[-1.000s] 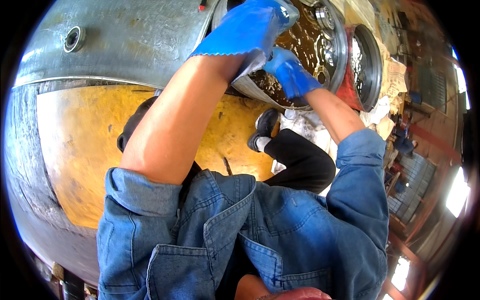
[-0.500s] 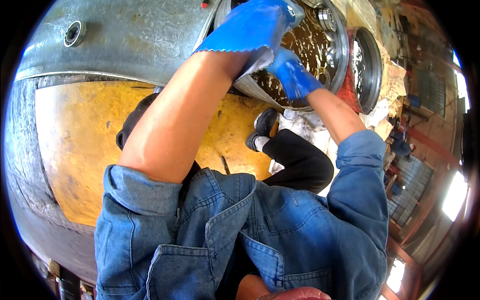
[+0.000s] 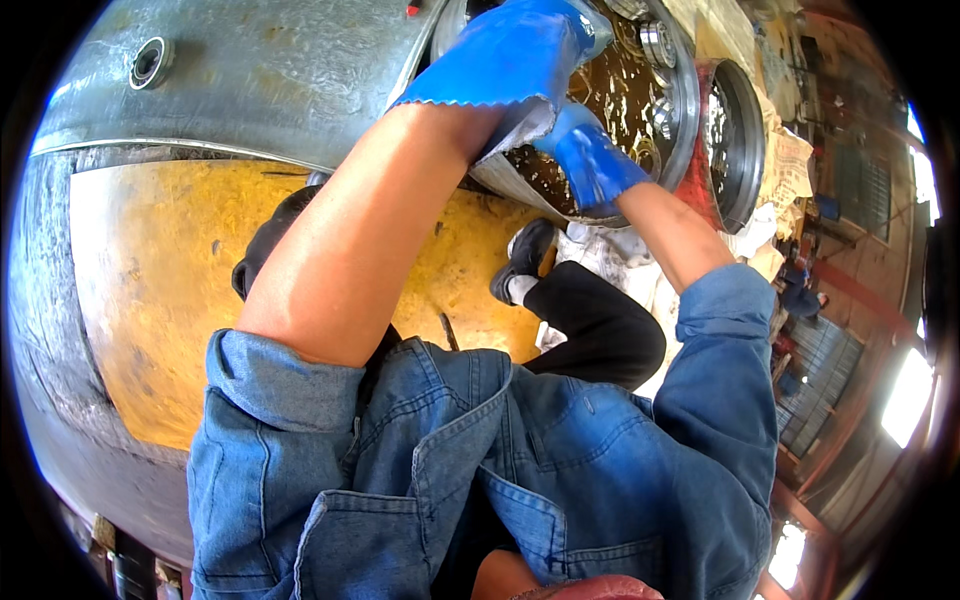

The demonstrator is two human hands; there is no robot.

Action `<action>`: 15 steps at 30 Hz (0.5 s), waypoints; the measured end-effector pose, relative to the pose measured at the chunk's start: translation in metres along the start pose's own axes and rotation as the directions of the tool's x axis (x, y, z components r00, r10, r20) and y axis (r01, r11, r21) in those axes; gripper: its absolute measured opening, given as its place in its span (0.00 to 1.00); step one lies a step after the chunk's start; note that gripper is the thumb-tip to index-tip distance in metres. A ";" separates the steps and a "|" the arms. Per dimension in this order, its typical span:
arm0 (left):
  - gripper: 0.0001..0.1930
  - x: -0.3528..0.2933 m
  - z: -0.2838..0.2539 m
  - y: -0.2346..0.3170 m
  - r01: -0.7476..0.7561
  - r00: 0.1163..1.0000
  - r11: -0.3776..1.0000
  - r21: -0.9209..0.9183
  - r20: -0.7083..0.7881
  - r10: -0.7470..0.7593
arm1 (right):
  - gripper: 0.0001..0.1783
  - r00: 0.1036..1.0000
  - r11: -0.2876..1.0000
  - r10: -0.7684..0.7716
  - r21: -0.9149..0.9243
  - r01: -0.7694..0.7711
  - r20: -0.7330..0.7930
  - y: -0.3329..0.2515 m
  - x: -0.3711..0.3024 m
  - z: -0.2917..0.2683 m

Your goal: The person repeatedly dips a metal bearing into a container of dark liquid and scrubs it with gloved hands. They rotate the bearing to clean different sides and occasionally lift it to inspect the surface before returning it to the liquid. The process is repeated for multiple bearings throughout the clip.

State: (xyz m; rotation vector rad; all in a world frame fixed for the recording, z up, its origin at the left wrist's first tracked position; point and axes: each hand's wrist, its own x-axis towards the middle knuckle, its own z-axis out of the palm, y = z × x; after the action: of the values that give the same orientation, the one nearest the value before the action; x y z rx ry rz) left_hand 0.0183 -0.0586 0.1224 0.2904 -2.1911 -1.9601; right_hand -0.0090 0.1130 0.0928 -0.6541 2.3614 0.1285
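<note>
My left hand point(image 3: 525, 50), in a blue rubber glove with a loose zigzag cuff, reaches over the rim of a round metal tub point(image 3: 687, 100). Brown, oily liquid point(image 3: 615, 85) fills the tub. Lower in the same tub is my right hand point(image 3: 592, 160), also gloved in blue, its front part hidden behind the left glove. The fingers of both hands are out of sight, so what they hold cannot be made out. Shiny metal bearing rings point(image 3: 657, 45) sit along the tub's right side, and another ring point(image 3: 648, 158) shows in the liquid near my right wrist.
On the grey metal sheet point(image 3: 270, 75) at the left lies a single bearing point(image 3: 150, 63). A red drum point(image 3: 715, 140) with a dark rim stands right of the tub. White cloths point(image 3: 600, 250) lie below it, beside my shoe point(image 3: 525, 255), on a yellow board point(image 3: 170, 290).
My right hand has shifted very slightly down in the tub. The left hand stays nearly in the same place over the rim.
</note>
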 end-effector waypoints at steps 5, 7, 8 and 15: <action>0.12 -0.001 -0.002 -0.002 0.008 1.000 1.000 -0.003 -0.004 -0.008 | 0.12 0.986 0.956 -0.162 -0.254 0.149 -0.030 -0.007 0.000 0.000; 0.12 0.000 -0.001 -0.001 0.007 1.000 1.000 -0.002 -0.003 -0.007 | 0.15 0.996 0.983 0.056 0.171 -0.068 0.071 -0.002 0.002 -0.001; 0.12 0.004 0.006 0.004 -0.003 1.000 1.000 -0.014 0.010 0.003 | 0.17 0.985 0.977 -0.144 -0.171 0.126 -0.096 0.021 0.014 0.018; 0.12 0.003 0.001 -0.002 0.010 1.000 1.000 -0.010 -0.001 -0.010 | 0.22 0.998 0.985 -0.066 -0.160 0.068 0.020 0.016 0.003 0.005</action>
State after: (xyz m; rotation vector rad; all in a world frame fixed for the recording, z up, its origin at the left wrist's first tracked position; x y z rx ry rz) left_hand 0.0149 -0.0583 0.1200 0.3012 -2.1822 -1.9754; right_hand -0.0161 0.1268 0.0858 -0.8063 2.3285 0.2957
